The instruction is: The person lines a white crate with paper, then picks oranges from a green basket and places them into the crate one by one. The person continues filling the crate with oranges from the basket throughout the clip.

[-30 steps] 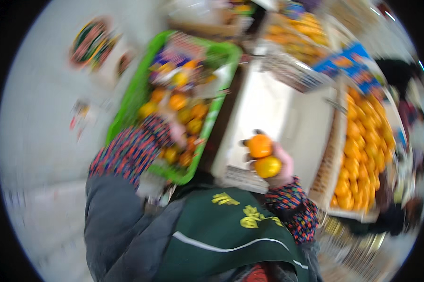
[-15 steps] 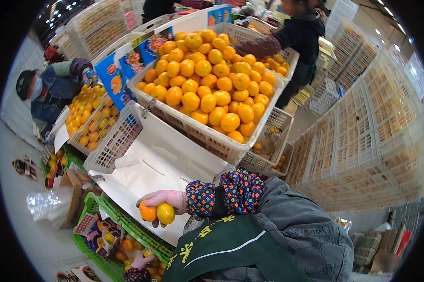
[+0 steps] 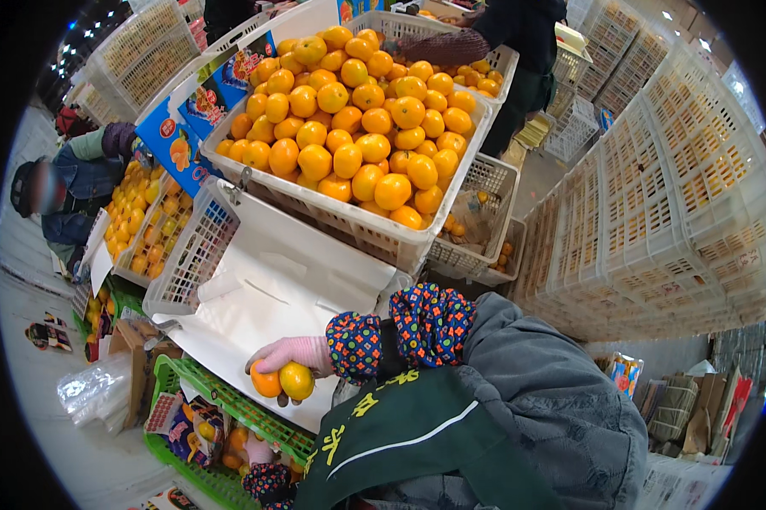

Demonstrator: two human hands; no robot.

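My right hand (image 3: 294, 357), in a pink knit glove, is closed around two mandarins (image 3: 296, 382) side by side, one more orange and one more yellow. It hovers over the white sheet (image 3: 255, 344) that lines an inclined surface. My left hand (image 3: 260, 454), also gloved in pink, reaches down into the green plastic crate (image 3: 175, 450). Mandarins (image 3: 232, 461) and printed wrappers (image 3: 197, 432) lie around it there. Its fingers are hidden among the fruit and behind the crate's edge.
Ahead stands a white crate (image 3: 310, 194) heaped with mandarins, with blue printed cardboard (image 3: 179, 144) beside it. Tall stacked crates (image 3: 646, 229) rise at the right. Two co-workers handle fruit, one at left (image 3: 85, 183), one behind the heap (image 3: 519, 51). Clear plastic bags (image 3: 98, 391) lie left.
The view has shifted, so the heaped crate sits further left and higher. My left hand has sunk deeper among the fruit, towards the right. My right hand keeps both mandarins.
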